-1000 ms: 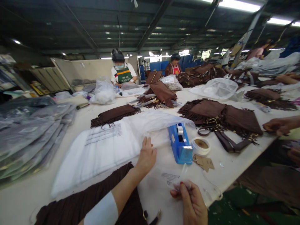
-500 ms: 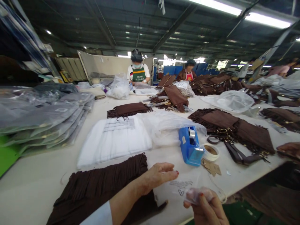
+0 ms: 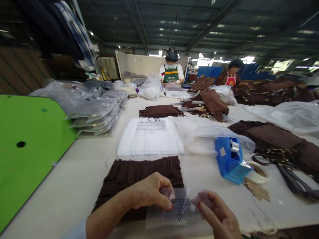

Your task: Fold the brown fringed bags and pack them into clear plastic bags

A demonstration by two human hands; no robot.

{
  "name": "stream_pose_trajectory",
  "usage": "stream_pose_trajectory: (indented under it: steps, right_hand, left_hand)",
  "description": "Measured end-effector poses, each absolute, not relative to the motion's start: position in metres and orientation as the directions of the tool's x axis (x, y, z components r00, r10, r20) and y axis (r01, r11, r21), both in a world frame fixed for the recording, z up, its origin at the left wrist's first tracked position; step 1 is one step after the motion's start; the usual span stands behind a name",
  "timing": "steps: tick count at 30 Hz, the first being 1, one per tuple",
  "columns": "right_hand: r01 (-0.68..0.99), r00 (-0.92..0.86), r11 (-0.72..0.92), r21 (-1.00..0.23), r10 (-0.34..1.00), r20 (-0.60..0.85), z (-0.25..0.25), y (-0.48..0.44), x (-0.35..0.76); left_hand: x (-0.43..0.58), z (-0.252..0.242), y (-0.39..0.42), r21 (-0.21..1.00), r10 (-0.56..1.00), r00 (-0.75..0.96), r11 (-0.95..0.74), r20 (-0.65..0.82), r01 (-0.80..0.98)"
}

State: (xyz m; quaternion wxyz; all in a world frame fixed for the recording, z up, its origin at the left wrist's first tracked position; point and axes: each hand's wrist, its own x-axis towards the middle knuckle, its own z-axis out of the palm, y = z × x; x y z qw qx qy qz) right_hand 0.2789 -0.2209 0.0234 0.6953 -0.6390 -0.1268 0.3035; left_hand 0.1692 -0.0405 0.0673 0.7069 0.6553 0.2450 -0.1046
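Observation:
My left hand (image 3: 149,192) and my right hand (image 3: 219,217) both pinch the top edge of a small clear plastic bag (image 3: 179,209) with black print, held just above the table's near edge. Each hand is closed on one side of the bag's mouth. Right behind the bag lies a brown fringed bag (image 3: 139,176), flat on the white table (image 3: 74,179). A stack of white plastic bags (image 3: 149,137) lies beyond it.
A blue tape dispenser (image 3: 230,159), a tape roll (image 3: 259,171) and brown paper tags (image 3: 256,189) sit to the right. More brown fringed bags (image 3: 276,139) and straps lie farther right. Grey packed bags (image 3: 94,109) are stacked at left beside a green panel (image 3: 25,149). Two people work at the far end.
My left hand came off the white bags and joined my right hand on the small clear bag. The view swung left, showing the green panel.

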Motion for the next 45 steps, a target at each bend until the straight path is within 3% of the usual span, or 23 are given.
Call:
stream_pose_trajectory:
  steps: [5, 9, 13, 17, 21, 23, 25, 27, 29, 31, 33, 37, 40, 43, 45]
  right_hand:
    - [-0.132, 0.722, -0.081, -0.988, 0.675, -0.152, 0.031, -0.181, 0.264]
    - [0.260, 0.683, -0.107, -0.960, 0.723, 0.104, 0.029, -0.153, 0.263]
    - [0.682, 0.556, -0.179, -0.709, 0.757, 0.343, 0.019, -0.128, 0.267]
    - [0.889, 0.437, -0.279, -0.364, 0.755, 0.488, 0.006, -0.114, 0.267]
    - [0.929, 0.363, -0.340, -0.148, 0.754, 0.547, -0.002, -0.110, 0.267]
    - [0.929, 0.351, -0.357, -0.103, 0.753, 0.556, -0.004, -0.110, 0.268]
    - [0.926, 0.353, -0.368, -0.088, 0.756, 0.552, -0.006, -0.109, 0.268]
    - [0.923, 0.363, -0.373, -0.095, 0.761, 0.538, -0.007, -0.108, 0.269]
    - [0.919, 0.379, -0.378, -0.112, 0.768, 0.517, -0.007, -0.107, 0.270]
    - [0.911, 0.403, -0.392, -0.130, 0.774, 0.488, -0.006, -0.107, 0.272]
    - [0.899, 0.426, -0.417, -0.131, 0.769, 0.477, -0.002, -0.110, 0.273]
    - [0.913, 0.372, -0.394, -0.110, 0.689, 0.622, 0.013, -0.115, 0.272]
    - [0.990, 0.131, -0.137, -0.046, 0.714, 0.687, 0.018, -0.114, 0.263]
    - [0.991, -0.136, 0.113, 0.076, 0.797, 0.588, 0.009, -0.109, 0.255]
    - [0.982, -0.186, 0.142, 0.124, 0.836, 0.516, -0.002, -0.106, 0.252]
  left_hand:
    - [0.134, 0.076, -0.012, 0.876, 0.331, 0.816, 0.085, -0.473, 0.474]
    - [0.115, 0.070, 0.004, 0.871, 0.580, 0.730, -0.068, -0.362, 0.487]
    - [0.106, 0.056, 0.012, 0.717, 0.713, 0.676, -0.371, -0.186, 0.590]
    - [0.105, 0.040, 0.011, 0.587, 0.767, 0.638, -0.486, -0.068, 0.648]
    - [0.104, 0.025, 0.005, 0.466, 0.758, 0.652, -0.569, -0.021, 0.677]
    - [0.101, 0.021, 0.002, 0.396, 0.758, 0.652, -0.600, 0.004, 0.695]
    - [0.096, 0.017, 0.000, 0.267, 0.729, 0.673, -0.678, 0.126, 0.684]
    - [0.091, 0.016, -0.002, 0.113, 0.585, 0.746, -0.805, 0.317, 0.583]
    - [0.089, 0.014, -0.004, 0.023, 0.383, 0.825, -0.911, 0.416, 0.411]
    - [0.088, 0.011, -0.006, 0.034, 0.288, 0.876, -0.954, 0.386, 0.299]
    - [0.089, 0.008, -0.006, 0.083, 0.303, 0.898, -0.953, 0.318, 0.292]
    - [0.090, 0.002, -0.006, 0.144, 0.335, 0.895, -0.941, 0.296, 0.305]
    - [0.090, 0.002, -0.006, 0.170, 0.340, 0.894, -0.938, 0.293, 0.301]
    - [0.089, 0.008, -0.004, 0.198, 0.333, 0.902, -0.938, 0.273, 0.286]
    - [0.083, 0.015, -0.002, 0.243, 0.333, 0.898, -0.932, 0.289, 0.268]
